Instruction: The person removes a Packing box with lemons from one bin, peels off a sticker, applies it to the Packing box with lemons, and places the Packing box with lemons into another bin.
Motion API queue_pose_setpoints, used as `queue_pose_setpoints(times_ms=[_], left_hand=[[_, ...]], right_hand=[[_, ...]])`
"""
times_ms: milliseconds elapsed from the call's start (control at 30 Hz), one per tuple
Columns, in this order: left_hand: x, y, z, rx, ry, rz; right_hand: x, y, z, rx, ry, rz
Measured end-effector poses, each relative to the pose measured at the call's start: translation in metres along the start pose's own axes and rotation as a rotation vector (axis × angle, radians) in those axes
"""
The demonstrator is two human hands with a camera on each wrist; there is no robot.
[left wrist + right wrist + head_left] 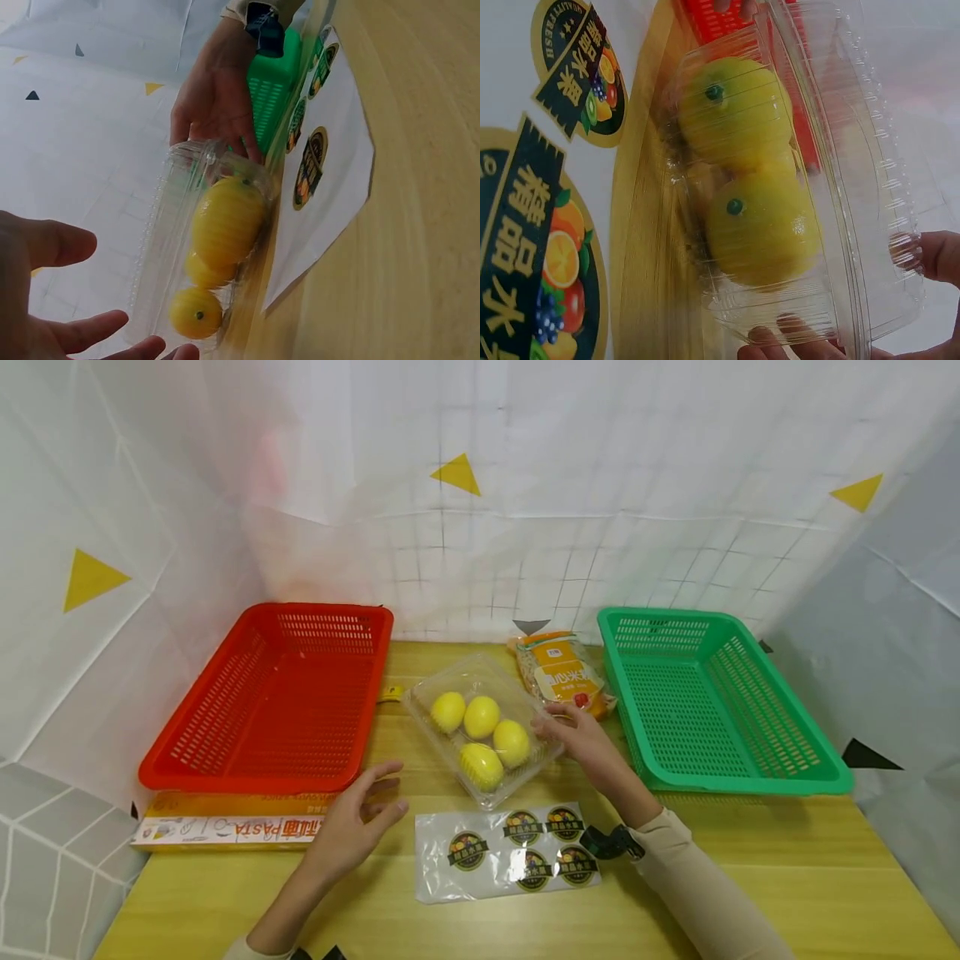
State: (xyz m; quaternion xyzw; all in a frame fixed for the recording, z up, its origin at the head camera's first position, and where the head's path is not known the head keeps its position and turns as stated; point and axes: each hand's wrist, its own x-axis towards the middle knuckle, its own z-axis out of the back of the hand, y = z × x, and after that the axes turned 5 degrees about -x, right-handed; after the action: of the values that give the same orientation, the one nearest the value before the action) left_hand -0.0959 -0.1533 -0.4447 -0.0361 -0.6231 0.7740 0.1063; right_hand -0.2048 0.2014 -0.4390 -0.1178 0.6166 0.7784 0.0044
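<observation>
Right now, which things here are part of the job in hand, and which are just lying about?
In hand: clamshell of lemons, held by right hand; left hand open nearby; sticker sheet in front.
Lying about: red basket, green basket, snack bag, pasta box.

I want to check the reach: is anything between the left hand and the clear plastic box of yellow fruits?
Nothing visible: only bare wooden table lies between the left hand and the clear plastic box of yellow fruits.

"PASTA" w/ Chinese characters is read upside down on the flat yellow-and-white cardboard box [225, 828]. "QUALITY FRESH" and 精品水果 are printed on round fruit stickers of the clear sticker sheet [525, 225].
</observation>
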Motion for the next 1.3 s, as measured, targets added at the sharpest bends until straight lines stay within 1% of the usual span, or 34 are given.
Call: queue_pose_setpoints(times_ms=[67,167,300,400,533,633,700,767,867,933,1033,1133,1200,1300], left_hand=[[0.001,0.000,-0.003,-0.001,0.021,0.026],[0.005,-0.001,-0.007,0.023,0.041,0.058],[0.014,-0.002,-0.013,0.076,0.041,0.054],[0.021,-0.003,-0.017,0.104,0.038,0.043],[0.030,-0.002,-0.024,0.106,0.023,0.070],[0.038,-0.001,-0.029,0.063,-0.016,0.118],[0.044,-0.001,-0.031,0.026,-0.056,0.154],[0.050,0.000,-0.033,-0.028,-0.106,0.176],[0.058,0.004,-0.032,-0.101,-0.173,0.176],[0.061,0.007,-0.031,-0.143,-0.203,0.152],[0.063,0.011,-0.030,-0.213,-0.195,0.131],[0.062,0.016,-0.030,-0.251,-0.156,0.124],[0.060,0.018,-0.031,-0.250,-0.141,0.132],[0.057,0.019,-0.032,-0.227,-0.146,0.124]], right_hand=[[0.000,0.000,0.000,0.017,-0.013,0.001],[0.000,-0.002,0.001,0.041,-0.058,-0.003],[0.004,-0.006,0.002,0.063,-0.119,0.002],[0.007,-0.009,0.003,0.078,-0.137,0.007],[0.011,-0.012,0.005,0.118,-0.142,0.007],[0.014,-0.013,0.007,0.148,-0.135,0.011],[0.015,-0.013,0.009,0.154,-0.127,0.006],[0.016,-0.012,0.010,0.147,-0.120,-0.008],[0.017,-0.012,0.013,0.128,-0.104,-0.034],[0.018,-0.013,0.014,0.114,-0.095,-0.043],[0.020,-0.015,0.015,0.109,-0.084,-0.040],[0.021,-0.017,0.014,0.117,-0.087,-0.030],[0.021,-0.018,0.013,0.108,-0.104,-0.022],[0.020,-0.018,0.010,0.053,-0.155,-0.003]])
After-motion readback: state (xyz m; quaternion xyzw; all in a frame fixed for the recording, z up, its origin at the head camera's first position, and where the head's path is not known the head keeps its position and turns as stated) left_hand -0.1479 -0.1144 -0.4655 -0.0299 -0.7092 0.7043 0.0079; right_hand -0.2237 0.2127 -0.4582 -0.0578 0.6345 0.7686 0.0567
